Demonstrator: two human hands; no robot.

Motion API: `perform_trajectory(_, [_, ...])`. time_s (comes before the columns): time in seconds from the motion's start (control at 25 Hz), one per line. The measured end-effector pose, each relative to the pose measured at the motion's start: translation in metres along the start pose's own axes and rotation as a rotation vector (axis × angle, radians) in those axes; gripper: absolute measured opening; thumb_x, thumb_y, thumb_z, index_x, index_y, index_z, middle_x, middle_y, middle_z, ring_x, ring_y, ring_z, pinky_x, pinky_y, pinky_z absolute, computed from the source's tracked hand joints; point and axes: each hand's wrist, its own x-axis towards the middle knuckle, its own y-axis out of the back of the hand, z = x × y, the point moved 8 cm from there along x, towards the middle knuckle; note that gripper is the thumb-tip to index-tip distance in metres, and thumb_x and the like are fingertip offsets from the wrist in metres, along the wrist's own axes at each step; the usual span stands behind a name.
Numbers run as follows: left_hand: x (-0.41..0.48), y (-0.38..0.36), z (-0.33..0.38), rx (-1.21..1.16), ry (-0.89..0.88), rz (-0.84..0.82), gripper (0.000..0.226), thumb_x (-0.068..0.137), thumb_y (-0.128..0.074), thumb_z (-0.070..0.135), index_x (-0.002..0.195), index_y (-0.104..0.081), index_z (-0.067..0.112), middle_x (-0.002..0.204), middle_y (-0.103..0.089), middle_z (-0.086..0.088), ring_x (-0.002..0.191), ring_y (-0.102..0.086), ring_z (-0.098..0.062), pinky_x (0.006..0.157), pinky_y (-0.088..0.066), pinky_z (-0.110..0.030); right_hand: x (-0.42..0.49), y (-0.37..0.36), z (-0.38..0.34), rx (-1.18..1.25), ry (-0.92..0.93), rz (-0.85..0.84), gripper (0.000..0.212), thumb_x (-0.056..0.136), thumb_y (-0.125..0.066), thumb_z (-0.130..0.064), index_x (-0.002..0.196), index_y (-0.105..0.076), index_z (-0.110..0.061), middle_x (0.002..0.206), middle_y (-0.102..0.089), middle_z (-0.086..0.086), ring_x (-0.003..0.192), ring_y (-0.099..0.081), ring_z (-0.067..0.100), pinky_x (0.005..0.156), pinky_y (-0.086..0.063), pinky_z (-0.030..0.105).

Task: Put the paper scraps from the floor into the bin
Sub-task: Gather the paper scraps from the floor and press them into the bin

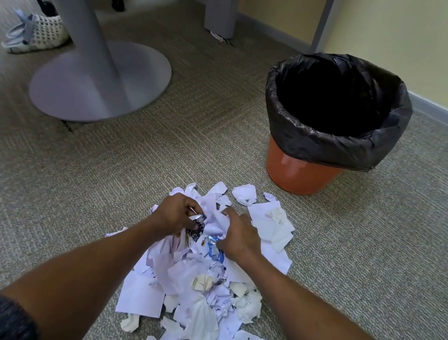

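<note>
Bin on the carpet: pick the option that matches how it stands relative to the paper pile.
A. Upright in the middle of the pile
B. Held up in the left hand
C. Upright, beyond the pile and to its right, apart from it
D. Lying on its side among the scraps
C. The orange bin with its black liner stands upright on bare carpet, past the paper pile on its right, touching no scraps.

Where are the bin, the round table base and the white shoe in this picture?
bin (302,174): head view, on its orange wall below the black liner.
round table base (143,79): head view, on the flat grey disc.
white shoe (43,31): head view, on its perforated upper.
</note>
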Motion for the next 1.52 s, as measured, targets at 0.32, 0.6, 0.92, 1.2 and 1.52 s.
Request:
perform_trajectory(0.32, [-0.023,0.01,0.014,0.023,-0.091,0.111,0.026,0.075,-0.083,-0.002,0.095,-0.076,0.014,0.083,-0.078,-0.01,0.071,-0.074,-0.026,0.054,-0.054,-0.026,-0.001,0.014,0.0,0.15,0.032,0.097,0.067,0.081,-0.075,-0.009,0.14,-0.047,-0.026,0.139,-0.055,0.006,0.123,-0.056,0.031,0.096,-0.048,0.036])
perform_trajectory(0.6, [-0.047,0.031,0.047,0.014,-0.172,0.187,0.021,0.077,-0.082,0.001,0.091,-0.076,0.016,0.073,-0.076,0.003,0.052,-0.063,0.005,0.051,-0.045,-0.017,-0.008,0.044,-0.011,0.274,0.091,0.133,0.061,0.078,-0.076,-0.011,0.131,-0.052,-0.027,0.127,-0.061,0.005,0.1,-0.062,0.028,0.077,-0.051,0.034])
perform_trajectory(0.92, [-0.072,0.079,0.118,-0.065,-0.229,0.319,0.023,0.078,-0.082,0.001,0.093,-0.077,0.017,0.078,-0.078,0.0,0.067,-0.074,-0.017,0.052,-0.057,-0.033,-0.031,0.12,-0.047,0.459,0.196,0.312,0.051,0.074,-0.08,-0.007,0.115,-0.058,-0.029,0.11,-0.065,-0.001,0.086,-0.065,0.023,0.066,-0.059,0.04])
perform_trajectory(1.2, [-0.075,0.114,0.195,-0.165,-0.337,0.381,0.02,0.076,-0.08,-0.002,0.085,-0.078,0.015,0.075,-0.078,-0.002,0.07,-0.077,-0.021,0.059,-0.06,-0.035,-0.044,0.212,-0.065,0.489,0.261,0.485,0.042,0.062,-0.079,-0.01,0.095,-0.06,-0.029,0.09,-0.07,-0.005,0.083,-0.068,0.021,0.069,-0.06,0.046])
perform_trajectory(1.52, [-0.067,0.143,0.318,-0.175,-0.48,0.612,0.018,0.071,-0.082,0.005,0.077,-0.077,0.021,0.079,-0.076,0.004,0.076,-0.073,-0.013,0.069,-0.064,-0.037,-0.034,0.34,-0.07,0.503,0.274,0.57,0.042,0.066,-0.083,0.002,0.095,-0.062,-0.021,0.093,-0.072,0.003,0.078,-0.072,0.023,0.058,-0.063,0.042])
